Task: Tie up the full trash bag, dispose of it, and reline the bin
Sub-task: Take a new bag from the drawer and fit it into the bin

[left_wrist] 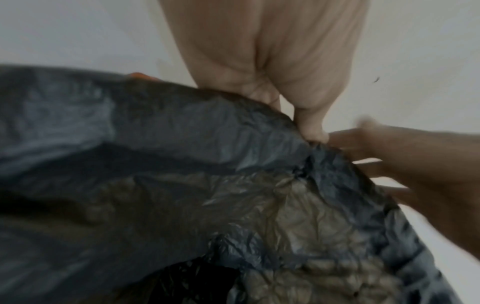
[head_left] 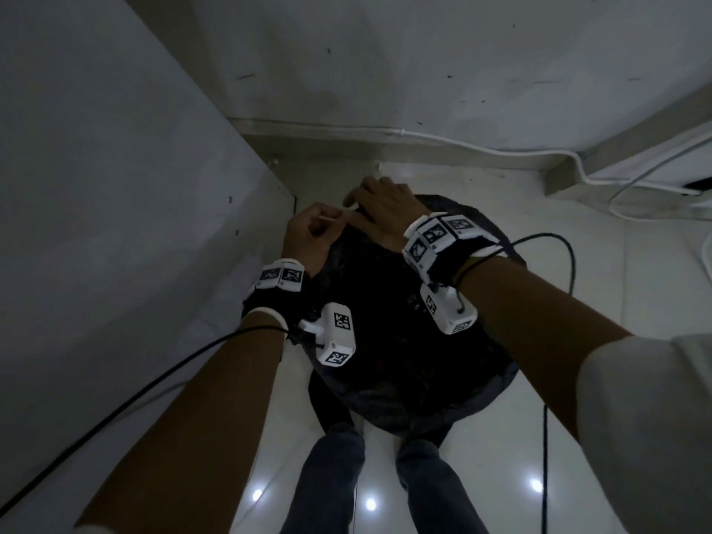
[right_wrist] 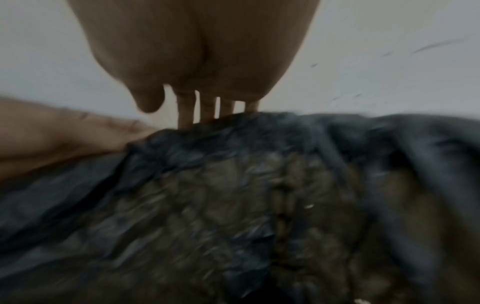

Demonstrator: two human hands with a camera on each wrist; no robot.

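A black trash bag (head_left: pixel 385 341) fills the bin below me, and its crinkled plastic (left_wrist: pixel 182 185) (right_wrist: pixel 233 195) takes up both wrist views. My left hand (head_left: pixel 312 233) pinches the bag's far rim between thumb and fingers (left_wrist: pixel 309 131), with a thin white strip showing at that pinch in the head view. My right hand (head_left: pixel 381 210) reaches over the far rim just to the right. Its fingers (right_wrist: pixel 207 109) point straight down behind the plastic, the thumb held apart. In the left wrist view the right hand (left_wrist: pixel 389 160) is blurred, fingers spread against the rim. The bin itself is hidden by the bag.
A pale panel (head_left: pixel 115 186) stands close on the left and a wall (head_left: pixel 385 52) runs behind the bin. White cables (head_left: pixel 501 148) follow the skirting to the right. My legs (head_left: pixel 331 475) stand on glossy tiles (head_left: pixel 578 264) just in front of the bin.
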